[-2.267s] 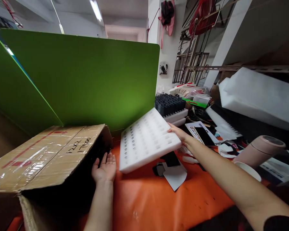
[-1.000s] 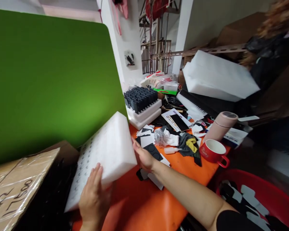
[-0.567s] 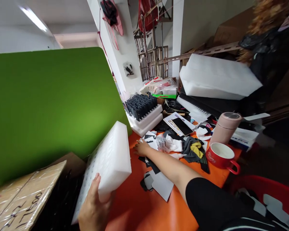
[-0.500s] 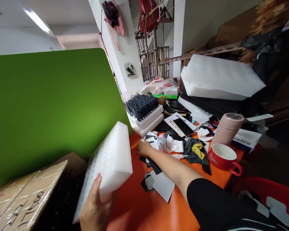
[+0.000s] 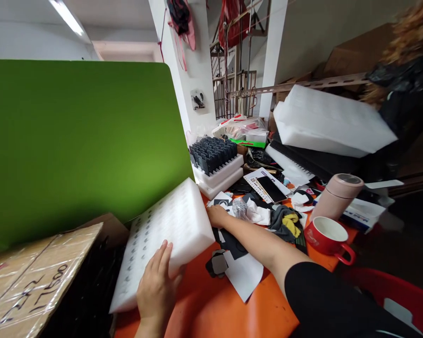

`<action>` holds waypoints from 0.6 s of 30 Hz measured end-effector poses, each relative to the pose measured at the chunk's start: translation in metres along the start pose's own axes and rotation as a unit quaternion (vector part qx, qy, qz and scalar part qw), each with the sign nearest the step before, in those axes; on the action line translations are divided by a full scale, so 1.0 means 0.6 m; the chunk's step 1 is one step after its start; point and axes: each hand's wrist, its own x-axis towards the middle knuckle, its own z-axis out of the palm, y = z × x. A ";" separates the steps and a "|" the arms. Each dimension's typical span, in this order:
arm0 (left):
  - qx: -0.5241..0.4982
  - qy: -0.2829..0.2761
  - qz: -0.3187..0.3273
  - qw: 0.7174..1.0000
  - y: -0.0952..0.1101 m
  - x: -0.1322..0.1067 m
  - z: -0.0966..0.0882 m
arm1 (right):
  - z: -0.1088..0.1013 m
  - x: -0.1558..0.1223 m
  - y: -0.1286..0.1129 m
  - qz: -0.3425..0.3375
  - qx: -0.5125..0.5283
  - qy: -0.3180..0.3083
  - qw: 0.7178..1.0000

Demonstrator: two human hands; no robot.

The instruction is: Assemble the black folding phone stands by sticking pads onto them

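A thick white foam tray [image 5: 169,225] with rows of small slots tilts over the left of the orange table. My left hand [image 5: 157,284] grips its near edge, fingers on the upper face and the thumb partly hidden beneath. My right hand [image 5: 218,217] reaches across to the tray's far right corner, low over the table. The tray hides its fingertips, so I cannot make out whether they touch it. Close by the right hand lie black and white card scraps [image 5: 220,199] and a crumpled clear plastic piece [image 5: 238,208].
A green panel [image 5: 84,141] and a cardboard box [image 5: 42,277] border the left. Foam trays of black pieces [image 5: 215,155] stand behind. A phone [image 5: 272,188], grey cloth [image 5: 284,220], red mug [image 5: 326,237] and pink flask [image 5: 340,197] occupy the right; white foam [image 5: 333,122] is stacked beyond.
The foam tray has swung down from a steep tilt to a flatter one, its slotted face now more visible. My left hand moved right with it. My right hand stays near the scraps.
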 end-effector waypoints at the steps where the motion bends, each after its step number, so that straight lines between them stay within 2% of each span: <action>1: 0.005 -0.004 0.002 1.000 -0.002 0.000 -0.001 | 0.002 -0.001 -0.003 0.001 0.000 0.005 1.000; 7: 0.061 -0.027 0.045 0.997 -0.012 0.000 0.003 | 0.011 -0.011 -0.007 0.014 0.014 0.016 1.000; 10: 0.069 -0.021 0.053 0.996 -0.016 -0.002 0.009 | 0.013 -0.017 -0.003 0.018 0.018 0.019 1.000; 12: 0.105 -0.011 0.084 0.991 -0.019 -0.003 0.012 | 0.014 -0.021 -0.004 0.015 0.021 0.019 0.999; 14: 0.181 -0.009 0.139 0.974 -0.023 -0.004 0.013 | 0.015 -0.024 -0.006 0.014 0.024 0.016 0.999; 18: 0.334 -0.003 0.231 0.914 -0.030 -0.007 0.014 | 0.013 -0.026 -0.010 0.027 0.028 0.013 0.999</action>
